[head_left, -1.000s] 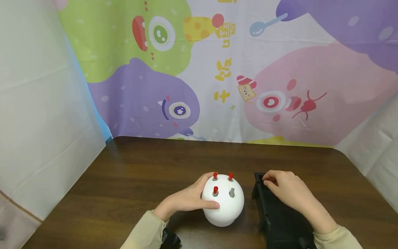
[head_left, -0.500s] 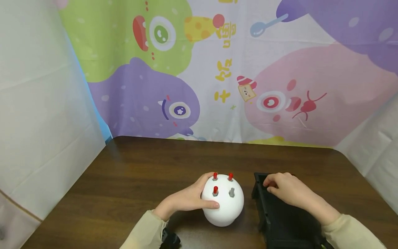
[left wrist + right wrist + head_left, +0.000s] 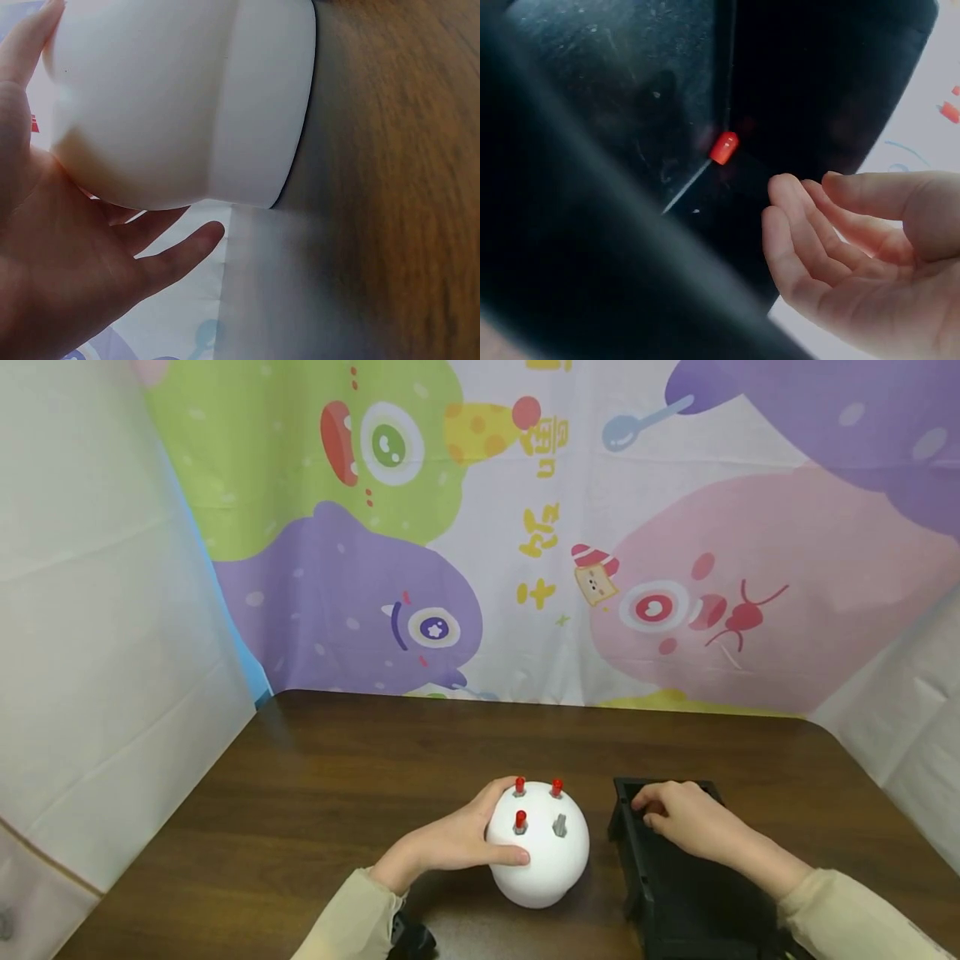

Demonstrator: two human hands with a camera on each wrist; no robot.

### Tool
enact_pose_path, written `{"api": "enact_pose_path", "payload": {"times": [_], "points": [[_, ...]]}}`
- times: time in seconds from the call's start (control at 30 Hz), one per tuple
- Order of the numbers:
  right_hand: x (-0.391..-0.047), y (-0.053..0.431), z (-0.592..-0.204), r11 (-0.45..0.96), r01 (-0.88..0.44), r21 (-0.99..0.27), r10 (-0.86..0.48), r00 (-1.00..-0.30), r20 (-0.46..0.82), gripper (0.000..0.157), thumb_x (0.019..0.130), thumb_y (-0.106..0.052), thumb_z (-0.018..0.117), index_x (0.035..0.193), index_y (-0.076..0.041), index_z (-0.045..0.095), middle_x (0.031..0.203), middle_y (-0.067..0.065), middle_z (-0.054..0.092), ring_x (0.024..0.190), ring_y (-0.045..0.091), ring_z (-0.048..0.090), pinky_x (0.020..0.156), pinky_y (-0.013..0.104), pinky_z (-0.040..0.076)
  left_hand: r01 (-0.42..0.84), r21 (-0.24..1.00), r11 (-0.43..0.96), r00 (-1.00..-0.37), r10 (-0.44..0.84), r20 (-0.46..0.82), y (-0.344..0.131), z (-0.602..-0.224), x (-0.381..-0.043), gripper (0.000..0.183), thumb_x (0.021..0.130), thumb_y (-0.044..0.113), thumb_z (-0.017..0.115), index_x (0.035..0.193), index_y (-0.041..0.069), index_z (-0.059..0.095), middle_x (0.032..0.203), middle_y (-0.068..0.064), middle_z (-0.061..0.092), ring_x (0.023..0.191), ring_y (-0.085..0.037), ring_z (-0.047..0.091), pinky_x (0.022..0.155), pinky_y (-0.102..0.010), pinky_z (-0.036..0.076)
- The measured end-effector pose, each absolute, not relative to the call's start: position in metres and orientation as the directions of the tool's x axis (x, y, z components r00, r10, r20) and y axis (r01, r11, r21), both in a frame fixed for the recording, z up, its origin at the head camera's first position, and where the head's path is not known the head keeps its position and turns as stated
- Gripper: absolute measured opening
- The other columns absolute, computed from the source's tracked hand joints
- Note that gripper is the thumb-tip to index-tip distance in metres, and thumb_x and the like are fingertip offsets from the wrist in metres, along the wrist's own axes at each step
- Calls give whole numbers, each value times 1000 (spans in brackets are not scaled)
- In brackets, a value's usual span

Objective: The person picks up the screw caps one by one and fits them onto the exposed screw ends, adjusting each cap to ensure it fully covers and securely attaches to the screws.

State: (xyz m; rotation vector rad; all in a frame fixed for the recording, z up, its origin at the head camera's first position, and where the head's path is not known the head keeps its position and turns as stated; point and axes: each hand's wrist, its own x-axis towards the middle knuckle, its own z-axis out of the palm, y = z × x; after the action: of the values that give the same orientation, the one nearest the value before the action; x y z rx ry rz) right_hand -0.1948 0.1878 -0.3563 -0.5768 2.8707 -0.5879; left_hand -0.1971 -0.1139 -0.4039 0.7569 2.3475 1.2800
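Observation:
My left hand (image 3: 461,839) holds a round white body (image 3: 540,872), its thumb across the near side and its fingers round the far side. Toggle switches stand on top: several wear a red cap (image 3: 521,819), while one switch (image 3: 559,826) shows bare grey metal. The left wrist view shows the white base (image 3: 259,105) resting on the table. My right hand (image 3: 693,822) reaches into a black tray (image 3: 637,872) with loosely bent fingers and no visible object between them. A loose red cap (image 3: 724,148) lies in the tray's corner, just beyond the fingertips (image 3: 780,187).
All this stands on a brown wooden table (image 3: 360,760). Beside the left sleeve lies a black object (image 3: 411,937), partly hidden. A cartoon-printed curtain (image 3: 525,643) hangs behind the table, with white sheets (image 3: 112,610) at the sides.
My right hand has shifted slightly toward me inside the tray, and its forearm has swung to the right. The left hand and the white body have stayed in place.

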Motion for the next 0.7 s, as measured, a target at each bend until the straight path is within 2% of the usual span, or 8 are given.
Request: {"api": "enact_pose_path", "payload": {"times": [0.2,0.4,0.63,0.7], "points": [[-194,185,-366,858,-304,-414,-377,-920,-104,21,84,-7,60,105,-1,63,70,-1,57,58,9,49,53,26,40,284,849,445,-790,610,-55,-114,-406,-197,93,74,47,71,143,20,14,139,-1,27,123,-15,36,99,-38,32],[-195,183,-374,858,-314,-405,-389,-914,-114,25,84,-6,61,107,2,61,78,2,62,59,9,50,53,25,41,284,854,435,-787,614,-51,-114,-406,-198,92,74,45,71,142,21,15,138,-1,28,122,-15,37,99,-38,33],[-194,181,-383,861,-317,-398,-380,-921,-90,16,82,0,60,98,-3,63,66,-2,54,52,9,47,47,23,38,284,858,428,-785,618,-48,-115,-405,-198,91,74,46,71,142,21,15,136,0,30,121,-15,38,98,-37,33],[-193,180,-386,863,-303,-405,-372,-923,-102,18,83,0,59,100,-3,62,67,-2,55,52,9,48,47,23,39,285,857,429,-785,617,-48,-114,-406,-198,91,74,46,71,142,21,15,136,0,30,121,-15,38,98,-37,33]]}}
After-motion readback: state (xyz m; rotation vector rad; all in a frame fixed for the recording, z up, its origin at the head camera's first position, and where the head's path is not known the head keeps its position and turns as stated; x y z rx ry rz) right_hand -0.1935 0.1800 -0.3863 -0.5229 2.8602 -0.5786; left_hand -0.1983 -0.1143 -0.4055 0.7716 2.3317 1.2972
